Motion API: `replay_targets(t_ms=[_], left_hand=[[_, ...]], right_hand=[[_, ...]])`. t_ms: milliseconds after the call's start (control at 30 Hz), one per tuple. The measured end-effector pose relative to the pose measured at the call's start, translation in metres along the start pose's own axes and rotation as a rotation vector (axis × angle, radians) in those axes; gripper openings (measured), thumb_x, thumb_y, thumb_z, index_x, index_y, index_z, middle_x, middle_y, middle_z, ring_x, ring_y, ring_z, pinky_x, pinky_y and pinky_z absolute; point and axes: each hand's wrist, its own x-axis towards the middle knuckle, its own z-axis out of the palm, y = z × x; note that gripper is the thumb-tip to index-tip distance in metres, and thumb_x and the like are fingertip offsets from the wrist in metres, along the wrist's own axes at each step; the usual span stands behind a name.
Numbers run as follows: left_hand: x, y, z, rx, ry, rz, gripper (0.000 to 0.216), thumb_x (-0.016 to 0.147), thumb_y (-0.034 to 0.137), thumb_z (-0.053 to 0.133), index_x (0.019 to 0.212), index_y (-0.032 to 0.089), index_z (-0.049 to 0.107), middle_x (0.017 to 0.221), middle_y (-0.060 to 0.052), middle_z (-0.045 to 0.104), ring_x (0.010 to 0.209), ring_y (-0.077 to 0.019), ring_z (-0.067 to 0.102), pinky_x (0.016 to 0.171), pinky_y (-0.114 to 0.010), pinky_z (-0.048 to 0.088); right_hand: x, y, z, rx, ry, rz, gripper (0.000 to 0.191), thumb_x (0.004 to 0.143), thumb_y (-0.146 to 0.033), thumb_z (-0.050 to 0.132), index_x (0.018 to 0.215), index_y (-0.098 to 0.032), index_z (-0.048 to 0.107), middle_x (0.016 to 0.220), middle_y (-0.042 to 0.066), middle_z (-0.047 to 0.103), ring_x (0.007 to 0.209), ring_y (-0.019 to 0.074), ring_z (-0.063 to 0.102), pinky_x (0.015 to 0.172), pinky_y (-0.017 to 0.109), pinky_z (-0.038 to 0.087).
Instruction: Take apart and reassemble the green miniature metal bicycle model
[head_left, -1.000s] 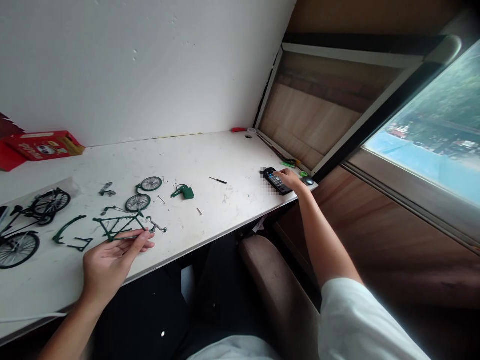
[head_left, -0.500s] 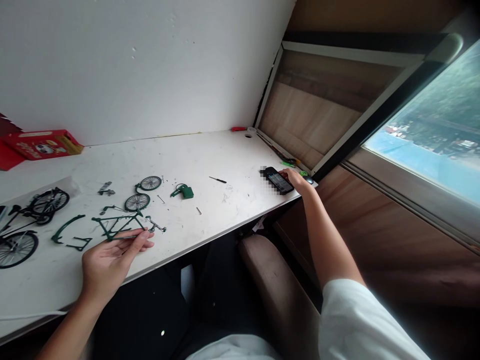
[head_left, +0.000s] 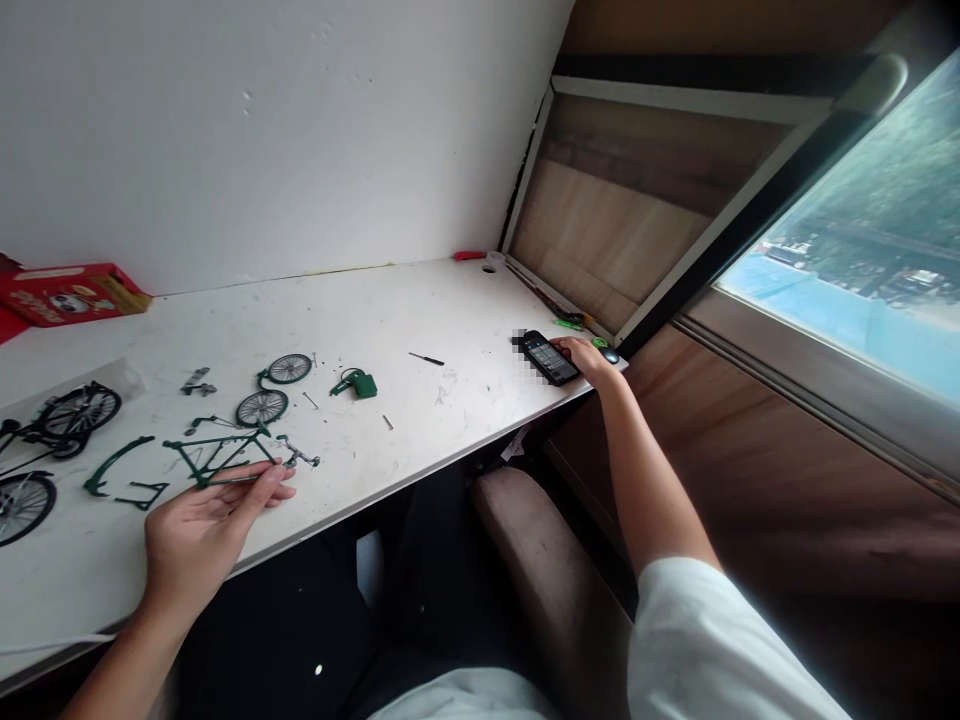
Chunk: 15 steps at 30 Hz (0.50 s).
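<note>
My left hand (head_left: 202, 525) lies palm up at the near edge of the white desk (head_left: 420, 310), its fingers closed lightly on the lower tube of a green model bicycle frame (head_left: 217, 457). Two small green-rimmed wheels (head_left: 274, 385) lie just beyond the frame. My right hand (head_left: 592, 357) reaches to the desk's right corner and grips the near end of a black phone (head_left: 550, 357) with its screen lit.
A green padlock-shaped part (head_left: 358, 383), a thin black tool (head_left: 426, 358), loose screws and green mudguard pieces (head_left: 112, 462) lie on the desk. A black model bicycle (head_left: 45, 440) sits at far left, a red box (head_left: 67, 291) by the wall. A window is at right.
The view has shifted slightly, so everything sits a little further left. My right thumb has come off the phone's screen to its near end. The left hand keeps its hold.
</note>
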Motion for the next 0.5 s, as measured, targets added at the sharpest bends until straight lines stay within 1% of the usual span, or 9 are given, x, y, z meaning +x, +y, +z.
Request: replay_targets(t_ms=[67, 133, 167, 233, 300, 333, 400, 433, 500], left_hand=[[0.000, -0.003, 0.000, -0.007, 0.000, -0.005, 0.033, 0.084, 0.049, 0.089, 0.093, 0.018, 0.082, 0.088, -0.010, 0.085, 0.075, -0.0285, 0.084, 0.078, -0.041, 0.075], [0.001, -0.005, 0.000, -0.012, 0.001, -0.005, 0.033, 0.084, 0.048, 0.089, 0.094, 0.017, 0.082, 0.089, -0.012, 0.085, 0.076, -0.0290, 0.084, 0.077, -0.041, 0.075], [0.001, -0.006, 0.000, -0.007, 0.002, -0.004, 0.033, 0.084, 0.047, 0.088, 0.095, 0.017, 0.082, 0.091, -0.013, 0.086, 0.076, -0.0287, 0.084, 0.077, -0.040, 0.075], [0.002, -0.007, -0.001, 0.018, -0.001, -0.003, 0.033, 0.086, 0.047, 0.087, 0.097, 0.016, 0.082, 0.093, -0.014, 0.086, 0.076, -0.0273, 0.084, 0.075, -0.037, 0.074], [0.003, -0.007, -0.002, 0.056, -0.004, -0.009, 0.034, 0.086, 0.047, 0.087, 0.097, 0.015, 0.082, 0.094, -0.014, 0.086, 0.075, -0.0257, 0.083, 0.073, -0.034, 0.072], [0.003, -0.007, -0.002, 0.073, -0.001, -0.016, 0.035, 0.085, 0.048, 0.087, 0.098, 0.015, 0.082, 0.094, -0.014, 0.086, 0.074, -0.0253, 0.083, 0.071, -0.033, 0.072], [0.002, -0.006, -0.001, 0.098, 0.014, -0.030, 0.039, 0.084, 0.050, 0.087, 0.100, 0.015, 0.083, 0.097, -0.014, 0.086, 0.075, -0.0257, 0.082, 0.070, -0.033, 0.071], [0.002, -0.006, -0.001, 0.104, 0.021, -0.030, 0.040, 0.083, 0.051, 0.087, 0.101, 0.016, 0.083, 0.099, -0.013, 0.086, 0.078, -0.0264, 0.083, 0.073, -0.034, 0.071], [0.002, -0.007, 0.001, 0.102, 0.027, -0.014, 0.040, 0.082, 0.052, 0.088, 0.101, 0.016, 0.083, 0.103, -0.012, 0.087, 0.088, -0.0284, 0.084, 0.085, -0.036, 0.071]], right_hand=[[-0.001, 0.000, -0.001, -0.022, 0.008, -0.008, 0.038, 0.105, -0.044, 0.069, 0.133, -0.018, 0.069, 0.136, 0.010, 0.071, 0.118, 0.0267, 0.072, 0.101, 0.049, 0.062], [-0.003, 0.000, -0.002, -0.053, 0.014, -0.022, 0.042, 0.105, -0.052, 0.066, 0.126, -0.017, 0.073, 0.130, 0.010, 0.075, 0.115, 0.0270, 0.072, 0.102, 0.046, 0.060], [-0.003, 0.000, -0.001, -0.074, 0.012, -0.029, 0.047, 0.102, -0.058, 0.067, 0.122, -0.017, 0.075, 0.126, 0.010, 0.077, 0.114, 0.0279, 0.073, 0.103, 0.044, 0.058], [-0.003, 0.001, 0.001, -0.128, 0.017, -0.035, 0.060, 0.090, -0.069, 0.076, 0.119, -0.016, 0.077, 0.122, 0.012, 0.079, 0.114, 0.0314, 0.071, 0.104, 0.043, 0.055], [-0.001, 0.002, 0.007, -0.192, 0.046, -0.024, 0.079, 0.073, -0.073, 0.087, 0.126, -0.016, 0.074, 0.130, 0.017, 0.074, 0.121, 0.0364, 0.067, 0.109, 0.046, 0.052], [0.001, 0.003, 0.010, -0.221, 0.067, -0.014, 0.087, 0.068, -0.073, 0.089, 0.131, -0.016, 0.071, 0.137, 0.019, 0.070, 0.127, 0.0387, 0.064, 0.113, 0.049, 0.050], [0.005, 0.004, 0.015, -0.265, 0.101, 0.003, 0.095, 0.064, -0.074, 0.090, 0.137, -0.018, 0.065, 0.146, 0.022, 0.062, 0.137, 0.0417, 0.056, 0.119, 0.052, 0.045], [0.007, 0.004, 0.017, -0.281, 0.109, 0.009, 0.096, 0.064, -0.074, 0.089, 0.138, -0.019, 0.064, 0.147, 0.022, 0.060, 0.140, 0.0424, 0.054, 0.120, 0.053, 0.043], [0.009, 0.005, 0.020, -0.303, 0.119, 0.013, 0.096, 0.065, -0.075, 0.088, 0.138, -0.019, 0.063, 0.146, 0.023, 0.059, 0.141, 0.0435, 0.053, 0.121, 0.055, 0.042]])
